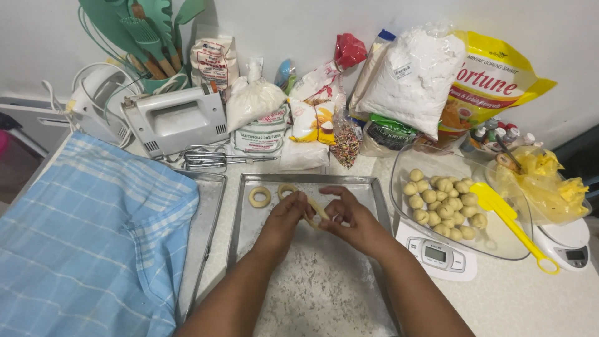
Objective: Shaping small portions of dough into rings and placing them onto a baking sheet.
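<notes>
Both my hands meet over a floured metal baking tray point(374, 187) in the middle of the counter. My left hand point(284, 218) and my right hand point(349, 218) pinch a thin strip of pale dough point(317, 207) between their fingertips, bent into a curve. One finished dough ring point(259, 196) lies at the tray's far left corner, and a second dough ring point(287, 189) sits beside it, partly hidden by my left fingers. Right of the tray, a glass bowl point(399, 168) on a white scale point(437, 256) holds several dough balls point(444, 200) and a yellow spatula point(508, 221).
A blue checked cloth point(93, 237) covers another tray point(209, 218) on the left. Along the wall stand a white hand mixer point(175, 118), loose beaters point(212, 159), green utensils point(143, 37), flour bags point(409, 75), a sprinkles bag point(346, 140) and a yellow pouch point(493, 81). Yellow plastic point(549, 184) lies on a second scale point(564, 240).
</notes>
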